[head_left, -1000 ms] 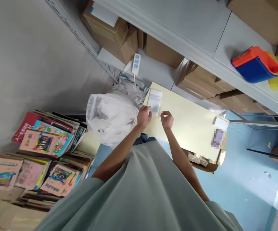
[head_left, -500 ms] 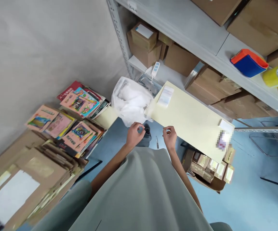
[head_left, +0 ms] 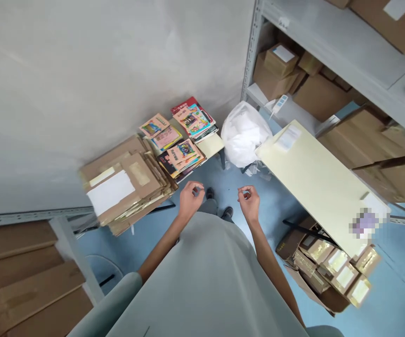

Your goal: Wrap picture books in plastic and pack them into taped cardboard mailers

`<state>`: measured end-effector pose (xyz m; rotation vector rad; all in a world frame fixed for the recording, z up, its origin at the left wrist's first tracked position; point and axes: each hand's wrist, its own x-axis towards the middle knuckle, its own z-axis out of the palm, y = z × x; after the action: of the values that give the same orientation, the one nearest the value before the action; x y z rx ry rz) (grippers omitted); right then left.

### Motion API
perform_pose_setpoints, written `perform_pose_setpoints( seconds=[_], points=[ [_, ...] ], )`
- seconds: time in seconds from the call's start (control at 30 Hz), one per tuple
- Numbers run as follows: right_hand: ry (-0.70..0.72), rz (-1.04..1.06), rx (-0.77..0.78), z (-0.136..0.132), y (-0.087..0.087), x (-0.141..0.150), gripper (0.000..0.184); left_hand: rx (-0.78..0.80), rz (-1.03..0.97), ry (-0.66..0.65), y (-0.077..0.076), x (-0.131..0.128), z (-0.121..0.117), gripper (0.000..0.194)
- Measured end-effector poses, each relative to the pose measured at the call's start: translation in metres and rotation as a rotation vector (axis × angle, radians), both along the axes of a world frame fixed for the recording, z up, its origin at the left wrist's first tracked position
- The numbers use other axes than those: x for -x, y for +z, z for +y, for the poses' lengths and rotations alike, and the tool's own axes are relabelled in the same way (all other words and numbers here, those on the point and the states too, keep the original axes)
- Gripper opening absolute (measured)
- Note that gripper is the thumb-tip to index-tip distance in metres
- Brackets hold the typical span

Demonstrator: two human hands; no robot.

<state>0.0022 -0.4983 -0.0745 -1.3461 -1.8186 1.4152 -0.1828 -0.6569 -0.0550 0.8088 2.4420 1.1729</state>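
Observation:
My left hand (head_left: 190, 200) is raised in front of my body, its fingers curled in toward the thumb with nothing visible in them. At about the same height, my right hand (head_left: 249, 202) is held in a loose pinch, also without any visible object. Neither one touches anything. Nearest to the left hand are stacked picture books (head_left: 181, 157) and a pile of flattened cardboard (head_left: 141, 174). A cream table (head_left: 323, 187) stands to the right of my right hand, with a stack of white sheets (head_left: 288, 137) at its far end.
A white bag (head_left: 246, 133) of soft white material stands between the two tables. Shelves (head_left: 346, 61) hold cardboard boxes at right, and more boxes (head_left: 30, 285) sit on a rack at lower left. An open carton (head_left: 305, 276) of small boxes lies by the cream table.
My view has turned left, so the books, cardboard pile, bag and table sit further right. A rack at lower left has come into view. Both hands keep nearly the same curled pose.

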Motion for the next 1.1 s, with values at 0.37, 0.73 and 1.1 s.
perform_pose_setpoints(
  seconds=[0.37, 0.73, 1.1],
  points=[
    [0.168, -0.01, 0.042, -0.093, 0.003, 0.085, 0.029, 0.347, 0.182, 0.208, -0.034, 0.123, -0.157, 0.033],
    [0.136, -0.033, 0.007, -0.199, 0.008, 0.171, 0.022, 0.609, 0.096, -0.117, -0.086, 0.205, -0.191, 0.146],
    [0.071, -0.026, 0.033, -0.255, 0.009, 0.178, 0.026, 0.41, 0.034, -0.227, -0.102, 0.227, -0.209, 0.081]
  ],
)
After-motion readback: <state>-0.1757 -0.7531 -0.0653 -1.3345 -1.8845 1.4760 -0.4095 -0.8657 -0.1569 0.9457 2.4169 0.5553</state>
